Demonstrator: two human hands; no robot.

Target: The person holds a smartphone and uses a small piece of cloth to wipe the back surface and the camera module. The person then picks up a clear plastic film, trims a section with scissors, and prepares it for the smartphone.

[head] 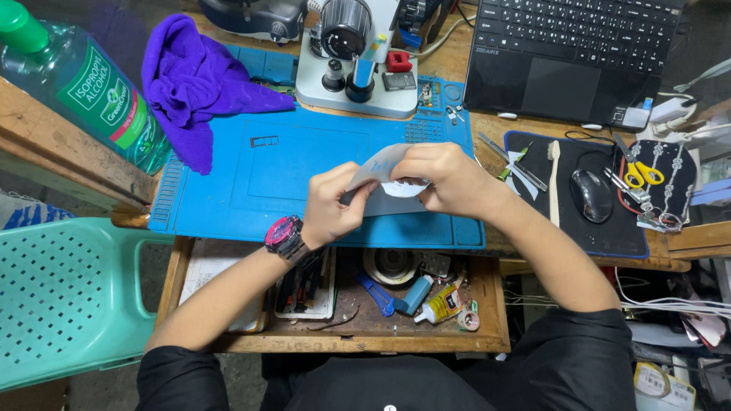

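Note:
Both my hands meet over the near edge of a blue work mat on a wooden desk. Between them I hold a thin grey-white sheet, bent and partly hidden by my fingers. My left hand, with a pink-and-black watch on its wrist, pinches the sheet's left side. My right hand grips its right side from above, fingers curled over it. What lies under the sheet I cannot tell.
A microscope stands at the mat's far edge, a purple cloth to its left. A green-capped bottle lies far left. Laptop, mouse and yellow scissors are right. An open drawer below holds small tools and glue. A green chair is left.

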